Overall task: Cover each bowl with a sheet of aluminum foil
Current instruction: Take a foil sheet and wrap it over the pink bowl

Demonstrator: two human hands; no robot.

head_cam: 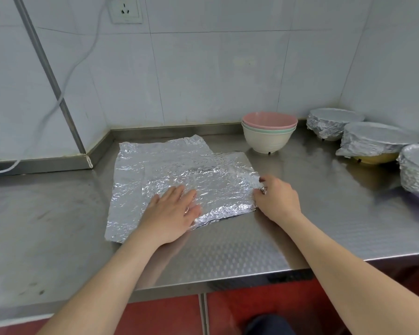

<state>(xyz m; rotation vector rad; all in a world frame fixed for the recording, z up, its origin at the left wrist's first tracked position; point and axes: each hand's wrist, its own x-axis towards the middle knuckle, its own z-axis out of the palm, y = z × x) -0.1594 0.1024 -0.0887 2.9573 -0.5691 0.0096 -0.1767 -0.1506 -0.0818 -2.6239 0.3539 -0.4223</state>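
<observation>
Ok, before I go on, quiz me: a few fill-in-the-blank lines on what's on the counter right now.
1. ____ foil-covered bowls stand at the right end of the counter.
2. The top bowl of the uncovered stack is ____ in colour.
3. The left hand lies flat on crinkled sheets of ____.
4. The right hand pinches the top sheet at its ____ edge.

Missing words: three; pink; foil; right.
</observation>
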